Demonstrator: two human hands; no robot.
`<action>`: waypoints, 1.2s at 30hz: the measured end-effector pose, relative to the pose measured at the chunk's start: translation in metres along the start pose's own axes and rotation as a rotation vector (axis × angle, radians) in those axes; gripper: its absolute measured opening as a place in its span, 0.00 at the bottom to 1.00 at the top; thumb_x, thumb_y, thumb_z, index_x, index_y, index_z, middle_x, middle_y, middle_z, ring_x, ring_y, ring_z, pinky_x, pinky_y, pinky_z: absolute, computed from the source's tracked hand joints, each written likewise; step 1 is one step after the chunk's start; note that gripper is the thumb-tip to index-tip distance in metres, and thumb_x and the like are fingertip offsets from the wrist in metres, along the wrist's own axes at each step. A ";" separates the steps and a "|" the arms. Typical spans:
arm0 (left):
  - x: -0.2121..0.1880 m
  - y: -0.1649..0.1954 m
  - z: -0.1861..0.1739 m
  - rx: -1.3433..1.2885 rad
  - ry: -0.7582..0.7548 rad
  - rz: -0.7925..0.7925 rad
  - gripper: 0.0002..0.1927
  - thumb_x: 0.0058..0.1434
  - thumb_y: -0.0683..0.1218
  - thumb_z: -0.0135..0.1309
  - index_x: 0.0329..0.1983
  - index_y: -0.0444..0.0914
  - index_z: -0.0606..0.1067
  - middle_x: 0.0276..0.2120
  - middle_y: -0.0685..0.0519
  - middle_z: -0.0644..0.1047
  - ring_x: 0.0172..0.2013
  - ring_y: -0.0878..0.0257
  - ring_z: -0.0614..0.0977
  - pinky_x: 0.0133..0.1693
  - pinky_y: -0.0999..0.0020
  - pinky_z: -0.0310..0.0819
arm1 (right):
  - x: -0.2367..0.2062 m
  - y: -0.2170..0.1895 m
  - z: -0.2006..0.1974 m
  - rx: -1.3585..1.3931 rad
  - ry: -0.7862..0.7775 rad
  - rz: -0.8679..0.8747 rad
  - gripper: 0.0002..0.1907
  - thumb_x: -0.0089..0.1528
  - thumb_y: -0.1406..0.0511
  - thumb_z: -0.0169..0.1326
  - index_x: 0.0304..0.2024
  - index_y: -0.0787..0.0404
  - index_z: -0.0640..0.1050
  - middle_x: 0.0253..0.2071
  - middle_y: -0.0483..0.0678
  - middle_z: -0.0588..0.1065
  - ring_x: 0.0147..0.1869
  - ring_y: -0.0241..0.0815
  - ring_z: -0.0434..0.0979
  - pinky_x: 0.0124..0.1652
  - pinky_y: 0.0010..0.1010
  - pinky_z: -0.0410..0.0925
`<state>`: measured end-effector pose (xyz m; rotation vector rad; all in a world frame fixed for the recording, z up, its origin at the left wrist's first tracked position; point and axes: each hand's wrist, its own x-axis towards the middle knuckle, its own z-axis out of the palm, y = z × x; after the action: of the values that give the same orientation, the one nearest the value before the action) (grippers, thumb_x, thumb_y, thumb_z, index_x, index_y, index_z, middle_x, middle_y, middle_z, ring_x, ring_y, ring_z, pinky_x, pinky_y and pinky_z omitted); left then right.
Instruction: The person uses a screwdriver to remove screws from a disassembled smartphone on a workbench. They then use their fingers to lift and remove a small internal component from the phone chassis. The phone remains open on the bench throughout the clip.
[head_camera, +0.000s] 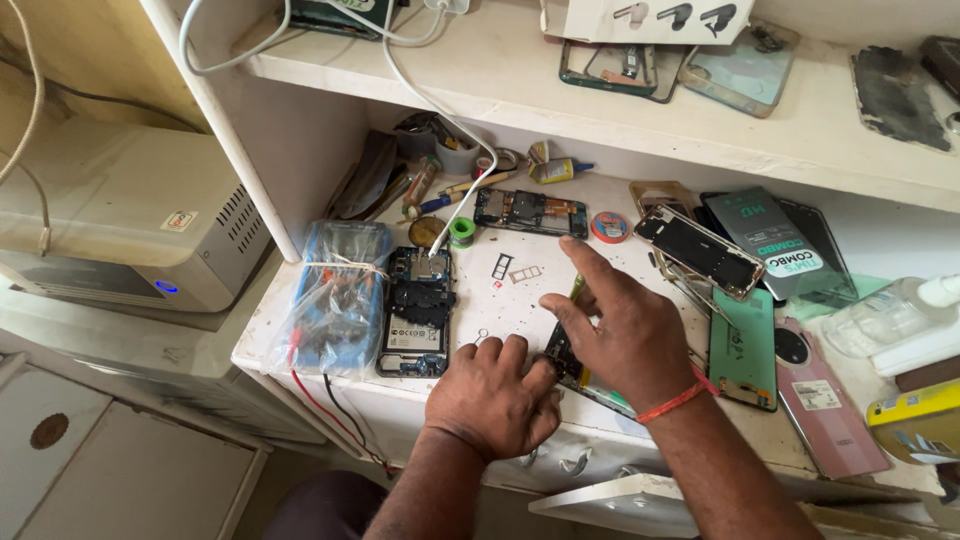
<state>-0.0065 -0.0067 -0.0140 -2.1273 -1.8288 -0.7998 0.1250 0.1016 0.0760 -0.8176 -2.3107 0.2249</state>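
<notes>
Both hands on phone (578, 372) at frame centre: left hand (492, 392) curled, pinning it to bench (500, 300); right hand (618, 335) pinching its edge, forefinger out, steadying it

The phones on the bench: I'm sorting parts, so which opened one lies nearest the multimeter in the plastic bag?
The black opened phone, lying upright right beside the bagged blue multimeter; the others lie farther right.

Opened phone (416, 312) between wrapped multimeter (335, 296) and left hand (493, 395)
</notes>
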 end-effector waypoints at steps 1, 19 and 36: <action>0.000 0.000 0.000 0.001 -0.009 -0.003 0.15 0.55 0.58 0.56 0.37 0.44 0.77 0.36 0.48 0.74 0.34 0.50 0.79 0.34 0.51 0.73 | 0.000 0.001 0.000 0.016 0.000 -0.006 0.31 0.57 0.62 0.66 0.63 0.55 0.72 0.32 0.52 0.81 0.31 0.45 0.84 0.29 0.35 0.75; 0.002 0.000 0.000 0.002 -0.100 -0.030 0.15 0.56 0.58 0.55 0.39 0.45 0.77 0.37 0.47 0.74 0.36 0.50 0.78 0.36 0.50 0.74 | 0.003 0.026 -0.004 0.345 -0.189 0.068 0.19 0.62 0.66 0.60 0.54 0.57 0.72 0.34 0.50 0.84 0.40 0.36 0.88 0.36 0.29 0.79; 0.001 0.000 -0.001 -0.014 -0.072 -0.022 0.16 0.54 0.58 0.56 0.39 0.44 0.77 0.36 0.47 0.74 0.35 0.50 0.79 0.34 0.50 0.73 | 0.007 0.008 -0.008 0.063 -0.122 0.040 0.30 0.55 0.59 0.69 0.57 0.56 0.73 0.28 0.49 0.82 0.31 0.43 0.85 0.30 0.33 0.75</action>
<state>-0.0068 -0.0060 -0.0124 -2.1758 -1.8902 -0.7517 0.1302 0.1118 0.0831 -0.8396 -2.3887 0.3728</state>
